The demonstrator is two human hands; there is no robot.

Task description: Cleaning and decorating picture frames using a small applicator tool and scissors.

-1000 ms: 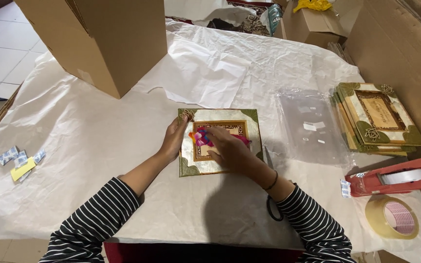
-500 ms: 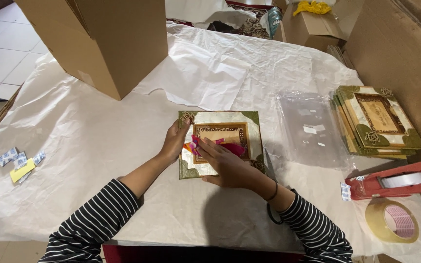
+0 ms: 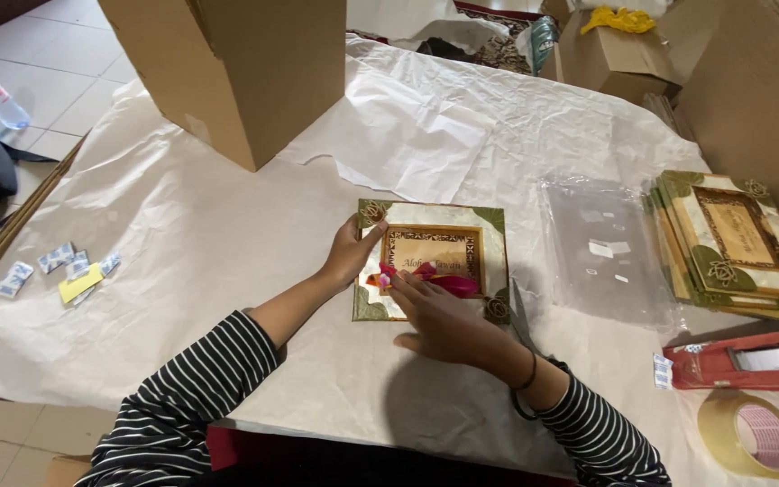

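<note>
**Right hand slides down the frame as the pink ornament is set in place**

Since the earlier frames the right hand has drawn back toward the lower edge of the decorated frame, so that more of the brown centre panel shows; a second ago it lay across the middle of it. The left hand has stayed at the frame's left edge.

The frame lies flat on the pale paper covering the table, just below the centre of the picture. The left hand grips its left border, thumb on top, steadying it. The right hand rests palm down, its fingertips pressing on a pink feathery ornament that lies across the lower part of the centre panel; whether it pinches the ornament or only presses on it cannot be told.

By the look of it, the step in hand is fixing the ornament to the frame. The next move seems to call for a firm, even press while the left hand stops the frame from sliding.

At the right of the picture lie clear plastic sleeves, a stack of similar frames, a red tape dispenser and a roll of tape. A cardboard box stands at upper left.
</note>
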